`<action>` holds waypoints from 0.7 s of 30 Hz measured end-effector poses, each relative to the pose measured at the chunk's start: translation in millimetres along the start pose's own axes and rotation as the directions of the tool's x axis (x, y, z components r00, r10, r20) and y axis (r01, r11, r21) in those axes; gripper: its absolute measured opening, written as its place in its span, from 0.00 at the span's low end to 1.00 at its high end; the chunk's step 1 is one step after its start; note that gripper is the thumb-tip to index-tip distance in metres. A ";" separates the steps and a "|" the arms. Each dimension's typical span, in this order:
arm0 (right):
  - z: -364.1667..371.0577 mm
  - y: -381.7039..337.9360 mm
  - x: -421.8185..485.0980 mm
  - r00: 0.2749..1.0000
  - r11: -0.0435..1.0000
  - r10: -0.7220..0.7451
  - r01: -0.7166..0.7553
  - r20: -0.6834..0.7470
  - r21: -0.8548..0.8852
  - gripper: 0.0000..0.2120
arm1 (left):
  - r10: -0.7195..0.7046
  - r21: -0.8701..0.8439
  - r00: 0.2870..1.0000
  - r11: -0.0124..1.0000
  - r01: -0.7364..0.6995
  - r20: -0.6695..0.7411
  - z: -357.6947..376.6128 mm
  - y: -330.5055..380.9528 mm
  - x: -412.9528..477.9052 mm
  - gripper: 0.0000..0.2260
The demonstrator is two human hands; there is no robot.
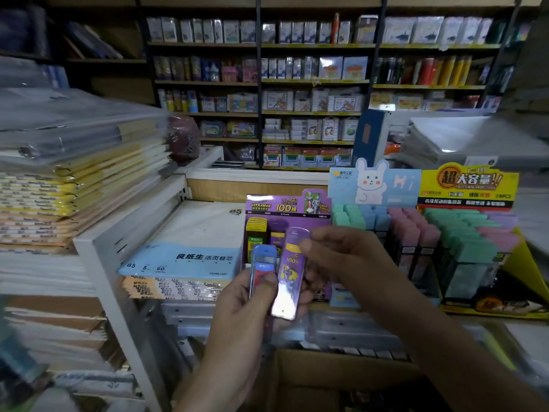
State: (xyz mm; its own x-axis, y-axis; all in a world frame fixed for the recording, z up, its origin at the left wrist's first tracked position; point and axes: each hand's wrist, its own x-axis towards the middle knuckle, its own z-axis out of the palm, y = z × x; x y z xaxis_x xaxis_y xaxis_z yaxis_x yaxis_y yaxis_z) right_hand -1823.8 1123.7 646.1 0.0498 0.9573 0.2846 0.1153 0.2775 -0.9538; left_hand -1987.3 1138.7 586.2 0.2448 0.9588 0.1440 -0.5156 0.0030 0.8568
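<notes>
Head view: left hand [246,310] grips blue-capped clear plastic case [263,267]; right hand [338,257] pinches purple plastic lead tube [289,275] touching it, just near purple cardboard display box [285,207]. Yellow display tray [533,269] close right.

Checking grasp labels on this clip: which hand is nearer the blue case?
Left. The left hand grips the blue case, thumb across its front. The right hand is off to its right, pinching the purple case beside it.

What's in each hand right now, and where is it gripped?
Left hand grips the blue lead case by its lower half; right hand pinches the purple lead case near its top.
</notes>
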 end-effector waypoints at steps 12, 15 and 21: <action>-25.4 2.1 3.5 0.996 0.987 -0.073 0.079 0.048 -0.138 0.05 | 0.122 0.159 0.989 0.981 -0.107 -0.088 13.0 -10.3 -10.0 0.12; -24.7 2.6 8.3 0.996 0.981 -0.089 0.088 0.005 -0.170 0.02 | 0.170 0.224 0.981 0.964 -0.145 -0.097 1.1 -5.7 -2.5 0.11; -15.9 -1.4 24.3 0.980 0.951 -0.155 0.114 -0.124 -0.288 0.03 | 0.220 0.263 0.973 0.945 -0.195 -0.068 -22.8 14.3 18.0 0.12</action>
State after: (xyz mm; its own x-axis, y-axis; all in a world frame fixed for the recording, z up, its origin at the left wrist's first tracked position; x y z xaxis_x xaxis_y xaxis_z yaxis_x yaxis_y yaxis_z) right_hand -1807.0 1145.3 655.9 0.1544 0.8851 0.4390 0.4007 0.3500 -0.8467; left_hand -2009.0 1162.4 589.8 0.0697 0.9530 0.2949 -0.3194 -0.2587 0.9116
